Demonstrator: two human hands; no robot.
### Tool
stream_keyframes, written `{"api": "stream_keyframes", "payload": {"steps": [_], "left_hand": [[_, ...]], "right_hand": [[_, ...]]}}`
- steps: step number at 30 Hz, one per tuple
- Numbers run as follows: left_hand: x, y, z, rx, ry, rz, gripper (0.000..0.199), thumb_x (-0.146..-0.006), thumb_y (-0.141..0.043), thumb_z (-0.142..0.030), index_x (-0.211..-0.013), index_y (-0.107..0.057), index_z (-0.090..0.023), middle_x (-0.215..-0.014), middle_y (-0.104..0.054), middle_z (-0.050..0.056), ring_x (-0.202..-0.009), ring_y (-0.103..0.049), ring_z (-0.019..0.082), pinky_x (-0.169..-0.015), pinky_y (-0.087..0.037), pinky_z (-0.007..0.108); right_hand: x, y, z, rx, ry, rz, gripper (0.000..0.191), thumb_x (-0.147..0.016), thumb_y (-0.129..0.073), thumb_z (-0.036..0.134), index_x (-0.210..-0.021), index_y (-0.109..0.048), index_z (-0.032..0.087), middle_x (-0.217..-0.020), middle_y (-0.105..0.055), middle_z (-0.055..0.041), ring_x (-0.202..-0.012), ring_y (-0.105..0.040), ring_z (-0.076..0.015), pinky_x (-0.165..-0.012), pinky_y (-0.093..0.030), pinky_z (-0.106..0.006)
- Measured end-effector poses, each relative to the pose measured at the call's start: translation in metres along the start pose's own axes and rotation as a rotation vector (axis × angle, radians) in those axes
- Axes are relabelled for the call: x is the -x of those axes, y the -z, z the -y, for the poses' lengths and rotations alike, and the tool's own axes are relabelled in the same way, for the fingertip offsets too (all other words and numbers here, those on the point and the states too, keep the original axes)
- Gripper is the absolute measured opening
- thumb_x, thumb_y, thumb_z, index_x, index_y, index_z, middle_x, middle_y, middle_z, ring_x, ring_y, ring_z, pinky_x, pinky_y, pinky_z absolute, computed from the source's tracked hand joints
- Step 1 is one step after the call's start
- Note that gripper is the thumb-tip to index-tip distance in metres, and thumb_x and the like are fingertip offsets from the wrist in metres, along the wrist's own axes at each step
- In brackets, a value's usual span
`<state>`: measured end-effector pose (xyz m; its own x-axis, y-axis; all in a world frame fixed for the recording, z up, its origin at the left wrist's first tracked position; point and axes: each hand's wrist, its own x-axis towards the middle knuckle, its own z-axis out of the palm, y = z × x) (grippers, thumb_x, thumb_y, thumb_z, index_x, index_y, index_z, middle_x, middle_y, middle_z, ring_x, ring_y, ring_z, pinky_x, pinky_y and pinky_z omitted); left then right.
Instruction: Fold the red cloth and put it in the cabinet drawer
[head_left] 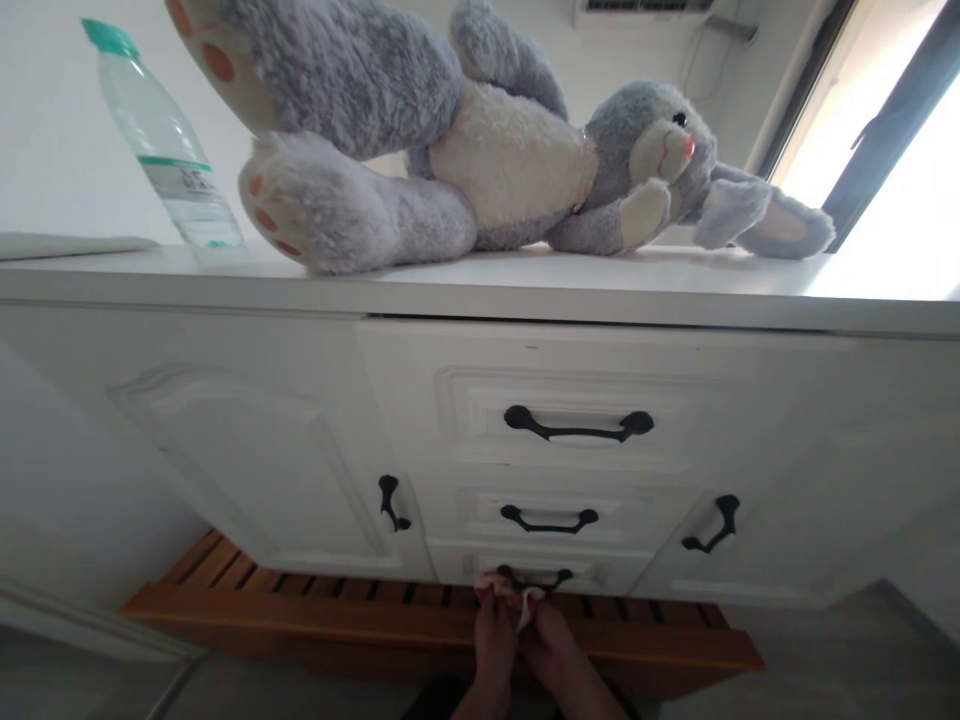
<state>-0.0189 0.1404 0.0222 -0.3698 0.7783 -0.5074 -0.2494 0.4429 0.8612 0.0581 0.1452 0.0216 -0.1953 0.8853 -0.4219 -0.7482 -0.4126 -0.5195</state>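
Both hands reach far down to the lowest drawer of the white cabinet (570, 400). The left hand (493, 625) and the right hand (551, 640) meet side by side just under the bottom handle (534, 578), and a small pinkish-white cloth (501, 585) is bunched between the fingertips, pressed against the handle's left end. Each grip looks narrow, pinched on the cloth, though the view is small and I cannot tell which fingers carry it. The cloth lies right at the fingertips, touching the handle, probably so it can rub the metal. Above are two more drawer handles; a wooden slatted platform (300, 600) runs beneath the cabinet. On the worktop (525, 285) lie a plush rabbit (480, 160) and, at its left, a water bottle (169, 150), well apart from the hands.
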Motion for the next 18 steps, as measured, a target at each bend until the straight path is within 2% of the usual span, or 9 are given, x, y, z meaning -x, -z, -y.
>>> {"api": "stream_keyframes", "payload": {"steps": [2,5,8,12,15,18], "left_hand": [[-0.009,0.017,-0.005,-0.051,-0.052,0.006,0.012,-0.07,-0.064,-0.03,-0.072,-0.068,-0.019,-0.074,-0.076,0.011,-0.081,-0.073,0.031,-0.085,-0.055,0.04],[-0.018,0.034,-0.013,-0.104,-0.104,-0.011,0.025,-0.075,-0.057,-0.03,-0.089,-0.07,-0.015,-0.092,-0.079,0.017,-0.096,-0.073,0.032,-0.094,-0.053,0.041],[-0.018,0.039,-0.022,-0.138,-0.148,-0.009,0.031,-0.081,-0.051,-0.032,-0.098,-0.069,-0.014,-0.107,-0.078,0.02,-0.104,-0.072,0.032,-0.099,-0.051,0.041],[-0.004,0.043,-0.03,-0.176,-0.184,-0.023,0.043,-0.084,-0.05,-0.042,-0.105,-0.07,-0.01,-0.113,-0.076,0.026,-0.108,-0.071,0.037,-0.101,-0.05,0.047],[0.014,0.05,-0.024,-0.103,-0.206,-0.027,0.049,-0.079,-0.058,-0.047,-0.109,-0.071,-0.011,-0.118,-0.076,0.024,-0.115,-0.068,0.038,-0.103,-0.049,0.046],[0.034,0.053,-0.003,0.055,-0.133,0.071,0.05,-0.072,-0.07,-0.051,-0.103,-0.075,-0.012,-0.11,-0.079,0.02,-0.113,-0.069,0.038,-0.101,-0.051,0.044]], "right_hand": [[-0.008,-0.013,-0.015,-0.04,-0.023,0.039,0.021,-0.053,-0.085,0.024,-0.067,-0.071,0.017,-0.067,-0.071,-0.0031,-0.074,-0.069,-0.0214,-0.069,-0.057,-0.031],[-0.018,-0.026,-0.03,-0.112,-0.048,0.099,0.021,-0.052,-0.086,0.021,-0.067,-0.071,0.016,-0.07,-0.071,-0.002,-0.073,-0.068,-0.019,-0.073,-0.057,-0.03],[-0.02,-0.033,-0.037,-0.157,-0.059,0.103,0.022,-0.054,-0.088,0.025,-0.067,-0.071,0.017,-0.072,-0.072,-0.0019,-0.077,-0.068,-0.0197,-0.079,-0.058,-0.033],[-0.008,-0.044,-0.035,-0.139,-0.056,0.121,0.024,-0.056,-0.088,0.025,-0.072,-0.072,0.018,-0.078,-0.074,-0.0032,-0.086,-0.069,-0.0206,-0.084,-0.057,-0.033],[0.012,-0.043,-0.027,0.025,-0.001,0.107,0.028,-0.065,-0.082,0.036,-0.084,-0.073,0.018,-0.085,-0.075,-0.0058,-0.09,-0.07,-0.0242,-0.083,-0.056,-0.036],[0.039,-0.025,-0.01,0.448,0.222,-0.121,0.033,-0.072,-0.071,0.046,-0.09,-0.07,0.019,-0.089,-0.074,-0.0097,-0.09,-0.07,-0.0291,-0.083,-0.055,-0.041]]}}
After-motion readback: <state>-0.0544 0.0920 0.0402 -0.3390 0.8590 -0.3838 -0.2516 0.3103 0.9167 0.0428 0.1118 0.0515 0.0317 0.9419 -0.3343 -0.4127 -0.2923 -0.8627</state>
